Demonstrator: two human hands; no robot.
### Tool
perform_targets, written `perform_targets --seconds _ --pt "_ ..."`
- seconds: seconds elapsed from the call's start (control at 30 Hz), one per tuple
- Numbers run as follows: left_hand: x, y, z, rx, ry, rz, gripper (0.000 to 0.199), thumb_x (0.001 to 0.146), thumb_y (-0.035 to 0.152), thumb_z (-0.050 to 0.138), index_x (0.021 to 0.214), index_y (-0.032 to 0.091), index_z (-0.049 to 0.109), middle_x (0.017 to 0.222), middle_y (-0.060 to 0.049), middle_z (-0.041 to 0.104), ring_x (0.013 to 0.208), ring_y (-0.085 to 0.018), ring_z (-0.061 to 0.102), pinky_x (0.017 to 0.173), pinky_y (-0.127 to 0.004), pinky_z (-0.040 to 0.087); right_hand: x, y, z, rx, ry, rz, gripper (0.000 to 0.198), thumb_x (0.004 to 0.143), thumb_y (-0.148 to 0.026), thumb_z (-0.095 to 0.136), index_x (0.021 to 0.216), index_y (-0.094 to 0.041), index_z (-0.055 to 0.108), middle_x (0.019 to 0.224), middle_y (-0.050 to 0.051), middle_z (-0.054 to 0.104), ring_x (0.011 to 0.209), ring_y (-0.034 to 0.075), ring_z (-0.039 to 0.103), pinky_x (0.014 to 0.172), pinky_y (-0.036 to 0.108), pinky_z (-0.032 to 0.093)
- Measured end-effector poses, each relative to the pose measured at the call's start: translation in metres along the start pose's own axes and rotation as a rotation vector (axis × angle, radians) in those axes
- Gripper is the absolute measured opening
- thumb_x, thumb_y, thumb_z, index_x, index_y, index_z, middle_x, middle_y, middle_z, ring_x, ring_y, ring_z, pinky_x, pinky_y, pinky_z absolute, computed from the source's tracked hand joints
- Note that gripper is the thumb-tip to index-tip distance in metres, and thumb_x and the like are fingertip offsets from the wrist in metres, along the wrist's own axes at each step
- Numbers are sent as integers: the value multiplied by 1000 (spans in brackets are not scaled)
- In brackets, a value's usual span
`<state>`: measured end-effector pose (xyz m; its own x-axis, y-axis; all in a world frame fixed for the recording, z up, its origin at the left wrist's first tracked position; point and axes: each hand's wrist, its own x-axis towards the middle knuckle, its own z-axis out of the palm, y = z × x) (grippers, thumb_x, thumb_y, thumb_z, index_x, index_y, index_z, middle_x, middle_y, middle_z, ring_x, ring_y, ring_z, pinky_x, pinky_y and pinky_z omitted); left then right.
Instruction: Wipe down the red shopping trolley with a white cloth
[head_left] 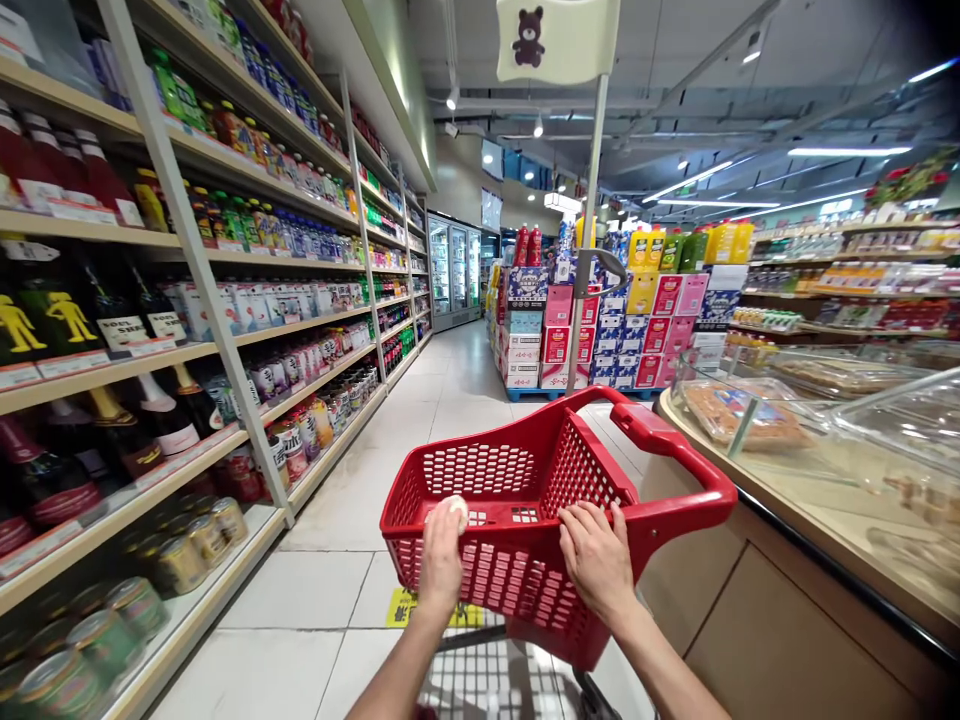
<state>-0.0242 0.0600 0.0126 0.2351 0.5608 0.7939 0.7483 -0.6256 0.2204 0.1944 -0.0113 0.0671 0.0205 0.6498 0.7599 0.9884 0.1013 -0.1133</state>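
A red plastic shopping cart basket with perforated walls stands sideways right in front of me. My left hand is closed at its near rim, toward the left end. A small whitish, rounded thing shows at those fingers; its kind I cannot make out. Further right on the same rim, my right hand curls its fingers over the edge. To the right of that hand rises the cart's red handle. The part of the basket's floor that shows has nothing on it.
Shelves of bottles and cans line the left side. Stacked drink cartons stand ahead on a blue pallet. At the right is a counter with packaged food. A pole carries a bear flag. Tiled floor runs along the aisle.
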Motion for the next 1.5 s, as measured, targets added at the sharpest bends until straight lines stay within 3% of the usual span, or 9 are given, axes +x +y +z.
perform_targets --seconds 0.13,0.2,0.4,0.47,0.63,0.87,1.07,1.3,1.5 --pt "9 47 22 -86 -110 166 56 77 -2 29 128 20 35 129 -8 45 123 -19 35 97 -45 39 -3 -2 3 -11 2 -4 32 86 -23 34 96 -20 64 96 4 66 97 20 53 102 44 15" --pt "10 50 26 -87 -107 180 51 78 1 31 126 19 38 127 -9 47 121 -20 38 96 -45 41 -4 0 3 -12 6 -28 33 86 -22 33 97 -21 64 97 4 66 98 19 53 102 43 15" --pt "-6 -23 1 72 89 -74 55 75 -2 28 122 21 42 121 -5 51 119 -22 40 96 -45 41 -5 -2 4 36 45 -12 33 86 -24 33 98 -22 64 96 4 66 99 20 52 102 43 13" --pt "-5 -20 0 71 98 -72 56 74 -3 28 123 21 42 120 -6 52 119 -22 40 95 -45 42 -5 -5 5 49 57 8 33 86 -24 33 97 -22 64 96 4 66 99 20 52 102 44 13" --pt "-1 17 9 -41 -99 151 58 76 -3 28 129 20 34 128 -7 45 123 -19 34 98 -44 39 -7 -1 2 72 34 4 32 85 -23 35 98 -20 63 97 4 66 100 20 51 102 43 15" --pt "-14 -56 -21 112 138 -191 53 73 -1 31 121 17 43 120 -11 50 119 -24 38 95 -49 38 -7 -1 2 52 42 26 31 85 -22 35 96 -20 64 96 5 66 99 20 51 101 45 15" --pt "-10 1 2 -13 -92 103 59 75 -4 26 129 21 34 129 -7 44 126 -20 29 99 -46 35 -9 4 2 35 29 14 30 85 -23 36 98 -20 63 96 4 66 100 20 51 101 45 15" --pt "-14 -43 -10 109 128 -181 58 73 -2 30 127 18 36 124 -11 46 122 -25 34 96 -52 35 -7 2 -2 16 34 16 30 84 -23 36 96 -20 64 96 4 66 99 20 51 101 44 15" --pt "-9 11 9 -25 -118 108 58 75 -2 29 129 19 33 131 -9 40 126 -21 29 100 -46 33 -9 6 0 -8 26 2 30 84 -23 36 97 -21 63 96 3 66 99 19 51 101 43 14"
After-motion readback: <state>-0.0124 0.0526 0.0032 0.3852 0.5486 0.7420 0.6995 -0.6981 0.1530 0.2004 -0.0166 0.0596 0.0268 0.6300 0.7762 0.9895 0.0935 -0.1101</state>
